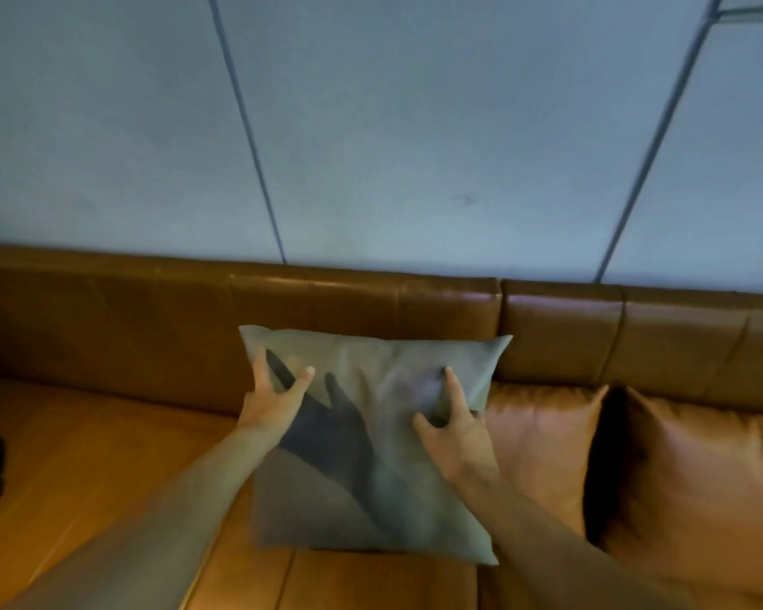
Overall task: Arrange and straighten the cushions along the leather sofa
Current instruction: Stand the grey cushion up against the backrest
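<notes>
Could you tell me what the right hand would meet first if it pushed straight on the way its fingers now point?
The right hand already presses the grey cushion; pushing on, it would likely drive that cushion against the sofa backrest, though depth is unclear.

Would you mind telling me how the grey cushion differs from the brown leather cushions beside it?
The grey cushion is matte; the leather cushions are glossy brown. Both hands, left hand and right hand, touch the grey one; the leather ones are untouched. All lean against the sofa back.
</notes>
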